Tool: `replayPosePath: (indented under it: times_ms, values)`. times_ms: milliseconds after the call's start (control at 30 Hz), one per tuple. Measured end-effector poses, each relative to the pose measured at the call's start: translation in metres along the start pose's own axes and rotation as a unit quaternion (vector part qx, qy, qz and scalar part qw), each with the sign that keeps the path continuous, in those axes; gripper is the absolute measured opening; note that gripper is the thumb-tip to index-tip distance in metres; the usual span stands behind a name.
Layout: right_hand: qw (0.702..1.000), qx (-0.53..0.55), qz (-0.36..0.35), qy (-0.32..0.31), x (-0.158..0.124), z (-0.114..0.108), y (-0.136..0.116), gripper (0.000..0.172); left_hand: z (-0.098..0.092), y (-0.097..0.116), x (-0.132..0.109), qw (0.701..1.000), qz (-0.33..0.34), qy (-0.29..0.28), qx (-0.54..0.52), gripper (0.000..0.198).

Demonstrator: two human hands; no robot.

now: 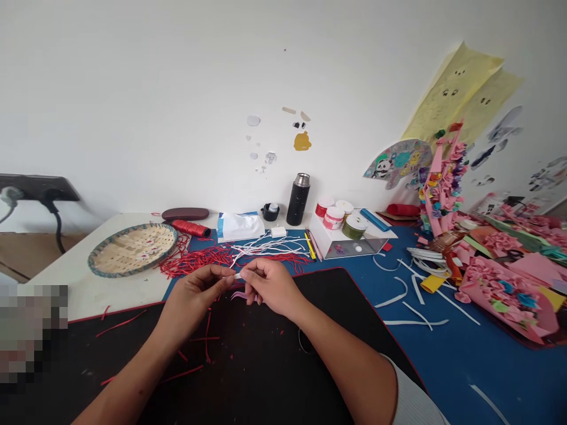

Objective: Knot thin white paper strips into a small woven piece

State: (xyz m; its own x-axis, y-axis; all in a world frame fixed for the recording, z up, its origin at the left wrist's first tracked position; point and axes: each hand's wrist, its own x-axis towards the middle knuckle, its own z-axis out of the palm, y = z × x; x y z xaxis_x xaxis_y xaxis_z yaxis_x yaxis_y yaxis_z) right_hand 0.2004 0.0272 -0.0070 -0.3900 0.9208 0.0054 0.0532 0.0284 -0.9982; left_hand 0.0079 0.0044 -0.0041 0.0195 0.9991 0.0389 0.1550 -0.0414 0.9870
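Observation:
Over the black mat (266, 366) my two hands meet at the fingertips. My left hand (199, 295) pinches one end of a small white strip (238, 275), and my right hand (270, 289) closes on the other end. Much of the strip is covered by my fingers. A thin purple strip (239, 295) shows just below my right fingers; whether they hold it I cannot tell. Behind my hands lie white cords (266, 247) and a tangle of red cords (195, 260). Short red cord pieces (206, 339) are scattered on the mat.
Left stands a woven basket (133, 248), near a red thread spool (191, 228). Along the wall are a black flask (299, 200) and lidded jars (355, 226) on a white box (354, 245). Right, white strips (416, 323) and pink paper flowers (505, 295) cover the blue cloth (465, 366).

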Motion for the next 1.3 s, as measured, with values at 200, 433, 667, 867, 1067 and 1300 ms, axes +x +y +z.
replayPosePath:
  times_ms: [200, 433, 667, 867, 1067, 1300]
  values:
    - [1.0, -0.022, -0.01, -0.001, -0.0002, 0.0002, 0.0027, 0.017, 0.0007, 0.003, -0.0009, 1.0, 0.005, -0.005, 0.007, 0.034]
    - [1.0, -0.029, -0.008, -0.003, -0.0017, 0.0013, 0.003, 0.019, 0.0008, 0.0033, 0.0001, 1.0, 0.008, -0.005, 0.022, 0.036]
    - [0.999, -0.043, -0.016, -0.004, -0.0024, -0.0005, 0.0029, 0.019, 0.0016, 0.0055, -0.0005, 1.0, 0.009, -0.007, 0.023, 0.036]
    - [0.999, -0.05, -0.019, 0.0, -0.0013, -0.0005, 0.0053, 0.019, 0.001, 0.0019, 0.0002, 1.0, 0.01, -0.007, 0.016, 0.036]
    - [0.998, -0.053, -0.016, -0.005, -0.0019, -0.0009, 0.0029, 0.019, 0.0006, 0.0012, 0.0004, 0.999, 0.02, -0.004, 0.027, 0.037]
    - [0.999, -0.047, -0.02, -0.006, -0.0024, -0.0006, 0.0026, 0.02, 0.0006, 0.0001, 0.0008, 0.999, 0.028, -0.007, 0.029, 0.034]
